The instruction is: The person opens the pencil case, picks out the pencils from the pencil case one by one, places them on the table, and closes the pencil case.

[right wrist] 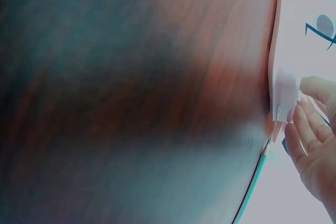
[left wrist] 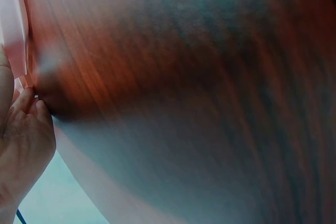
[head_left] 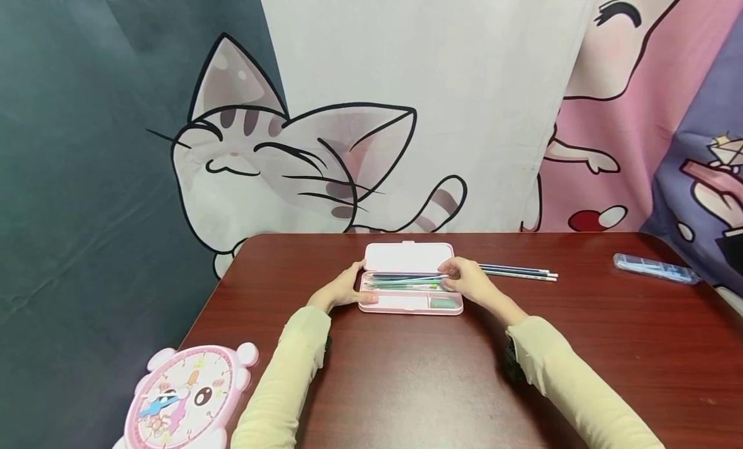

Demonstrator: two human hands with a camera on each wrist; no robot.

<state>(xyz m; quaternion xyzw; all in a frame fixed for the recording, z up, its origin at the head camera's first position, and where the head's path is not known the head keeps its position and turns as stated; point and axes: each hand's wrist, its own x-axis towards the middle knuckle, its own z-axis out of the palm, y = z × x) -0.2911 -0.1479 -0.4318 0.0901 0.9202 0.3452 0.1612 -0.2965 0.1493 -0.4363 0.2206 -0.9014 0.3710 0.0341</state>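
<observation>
Head view: left hand (head_left: 344, 290) grips one open pink case (head_left: 400, 258); right hand (head_left: 467, 280), hold unclear, bends over its several pencils (head_left: 403, 282).

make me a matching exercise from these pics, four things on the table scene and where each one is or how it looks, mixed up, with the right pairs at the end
Column one
1. pencil case
2. loose pencils
3. clock
4. blue box

Column two
A. near the right edge of the table
B. pink and white, at the lower left of the head view
C. lid up, between the two hands
D. lying just past the right hand

Right pairs: 1-C, 2-D, 3-B, 4-A
</observation>
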